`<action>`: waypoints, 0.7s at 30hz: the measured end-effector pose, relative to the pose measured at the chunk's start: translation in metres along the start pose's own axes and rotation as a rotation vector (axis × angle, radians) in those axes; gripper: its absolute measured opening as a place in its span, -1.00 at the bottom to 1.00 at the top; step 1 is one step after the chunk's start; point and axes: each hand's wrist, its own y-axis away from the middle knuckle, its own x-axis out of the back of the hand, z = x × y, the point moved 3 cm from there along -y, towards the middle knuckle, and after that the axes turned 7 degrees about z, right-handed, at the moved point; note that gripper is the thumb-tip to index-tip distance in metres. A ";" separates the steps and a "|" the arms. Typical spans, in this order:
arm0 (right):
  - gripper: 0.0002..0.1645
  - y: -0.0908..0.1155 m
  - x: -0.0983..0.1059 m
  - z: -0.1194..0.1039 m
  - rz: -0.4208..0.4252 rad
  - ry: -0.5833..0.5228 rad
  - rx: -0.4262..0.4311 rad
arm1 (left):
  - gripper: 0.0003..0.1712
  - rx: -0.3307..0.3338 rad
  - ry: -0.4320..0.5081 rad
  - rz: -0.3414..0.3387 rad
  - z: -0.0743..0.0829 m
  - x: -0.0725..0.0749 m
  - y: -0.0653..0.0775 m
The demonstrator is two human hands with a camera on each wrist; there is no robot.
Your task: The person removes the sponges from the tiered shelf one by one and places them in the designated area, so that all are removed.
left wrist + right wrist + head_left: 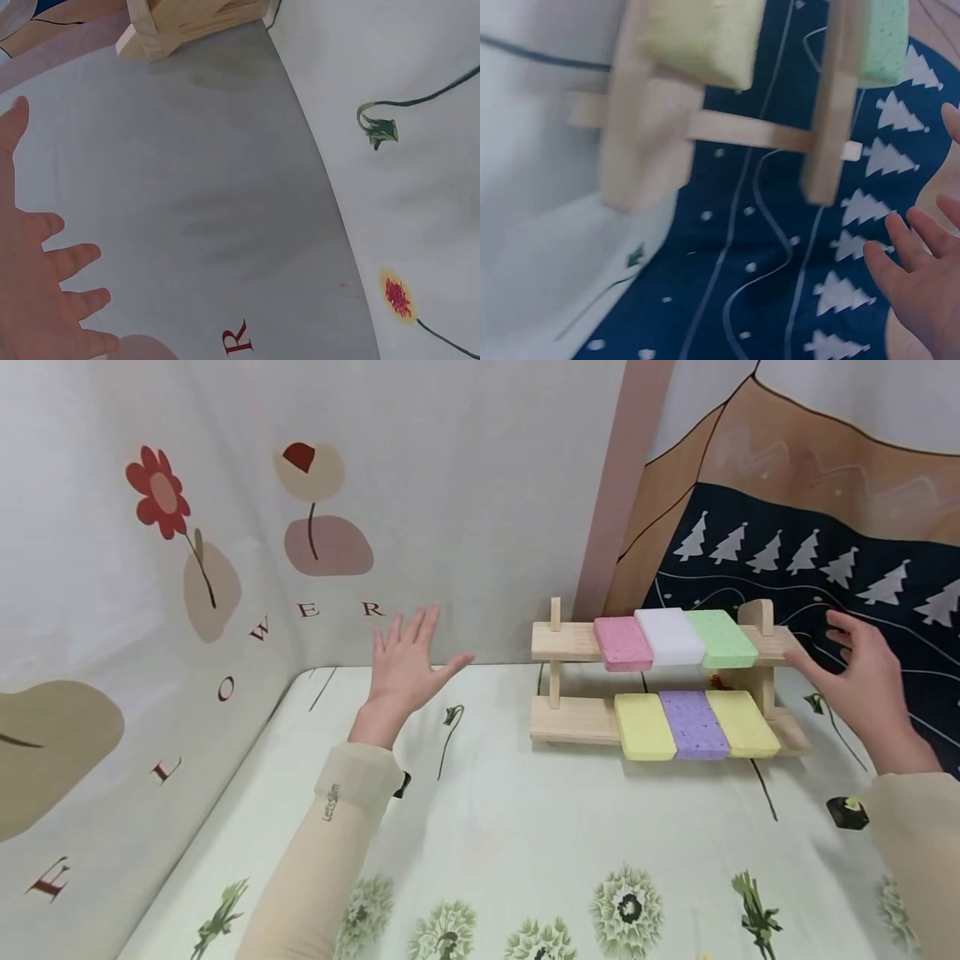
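Note:
A small two-tier wooden rack (pixel 573 721) stands near the back wall, right of centre in the head view. Its upper tier bears a pink sponge (pixel 624 645), a white sponge (pixel 670 637) and a green sponge (pixel 722 639). Below lie two yellow sponges (pixel 645 727) with a purple sponge (pixel 693 725) between them. My left hand (pixel 405 664) is raised left of the rack, fingers spread, holding nothing. Beside the rack's right end hovers my right hand (pixel 862 681), fingers loosely bent and holding nothing; the right wrist view shows it apart from the wood.
A pale cloth (pixel 510 827) printed with flowers covers the table. Behind it hangs a light curtain (pixel 465 510) with flower prints and letters. At the back right is a dark blue panel with white trees (pixel 802 556).

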 end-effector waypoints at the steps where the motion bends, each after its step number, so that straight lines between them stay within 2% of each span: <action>1: -0.12 0.003 0.000 0.004 0.019 -0.014 -0.027 | 0.11 0.000 0.008 -0.002 0.001 0.000 0.001; 4: -0.22 0.011 -0.001 0.017 0.076 -0.063 -0.112 | 0.12 -0.006 0.018 -0.002 0.004 0.000 0.003; 8: -0.52 0.020 -0.004 0.032 0.103 -0.159 -0.170 | 0.11 -0.019 0.032 0.010 0.009 0.000 0.006; 10: -0.61 0.022 -0.007 0.038 0.092 -0.250 -0.175 | 0.11 -0.024 0.037 0.009 0.011 -0.001 0.009; 15: -0.61 0.027 -0.018 0.052 0.058 -0.463 -0.192 | 0.11 -0.038 0.066 0.004 0.019 -0.003 0.015; 18: -0.66 0.030 -0.027 0.058 0.010 -0.490 -0.204 | 0.11 -0.047 0.072 0.008 0.024 -0.004 0.019; 21: -0.72 0.033 -0.037 0.063 -0.050 -0.499 -0.250 | 0.09 -0.056 0.083 0.012 0.027 -0.004 0.021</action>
